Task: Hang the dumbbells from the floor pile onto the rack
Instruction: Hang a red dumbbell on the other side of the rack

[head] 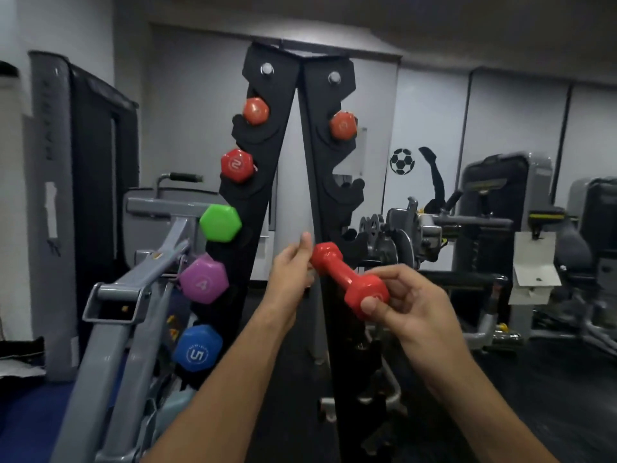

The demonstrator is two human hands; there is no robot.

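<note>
Mid-hang step. Both my hands are on one red dumbbell (347,279), held in the air in front of the black rack (267,182). Left hand (290,272) pinches the far head, right hand (404,302) is curled round the near head. Bar sits tilted, far end higher.

Rack status: left upright carries two red ones (255,110), then green (221,223), purple (203,279) and blue (197,348) further down. Right upright has a single red (343,125) at the top; the cradle below it (347,187) looks free (the one beside my left hand too, though it's dark there).

Next move, my read: level the bar, line the handle up with a free right-side cradle, lower until it seats, then let go. Floor pile not in view, so remaining count unknown.
</note>
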